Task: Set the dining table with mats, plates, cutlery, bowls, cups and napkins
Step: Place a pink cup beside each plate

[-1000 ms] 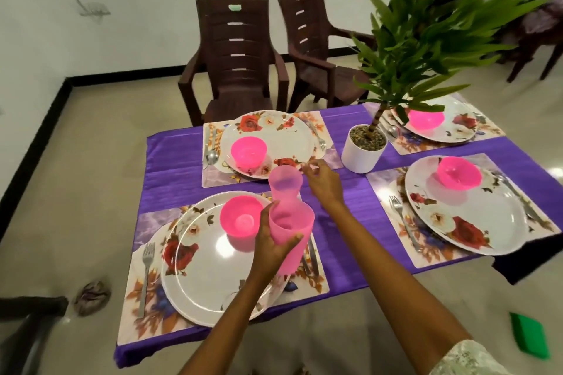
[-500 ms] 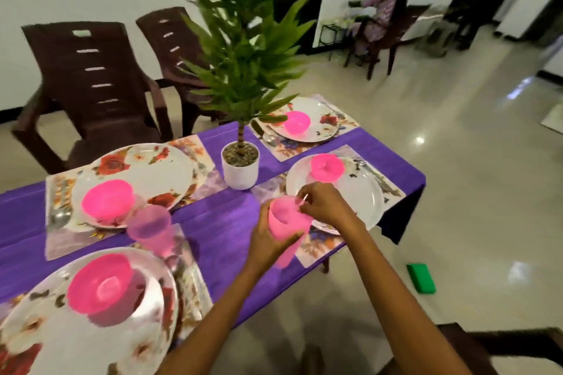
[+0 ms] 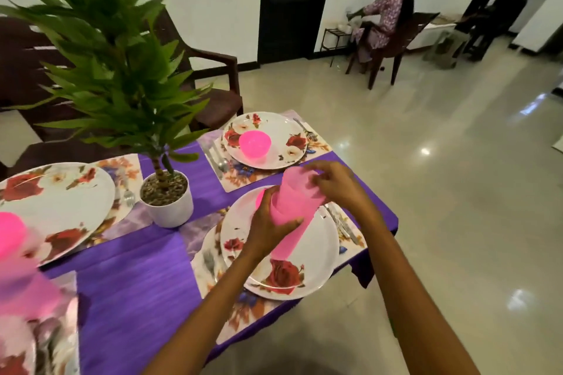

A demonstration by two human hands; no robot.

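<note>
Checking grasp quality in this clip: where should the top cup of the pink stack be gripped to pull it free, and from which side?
Grip the top cup at its rim, coming from the upper right along the stack's axis. The pink cup stack tilts over the near plate, its open end toward the right hand, which already pinches there. The left hand wraps the lower cups, so only the top rim is free.

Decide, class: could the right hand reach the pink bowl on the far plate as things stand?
Probably yes: the right hand hovers near the pink bowl with nothing between, though its fingers pinch the stacked pink cups.

potted plant (image 3: 166, 201) between plates, bowl (image 3: 254, 145) on far plate (image 3: 264, 140), cutlery (image 3: 217, 155) left of it
</note>
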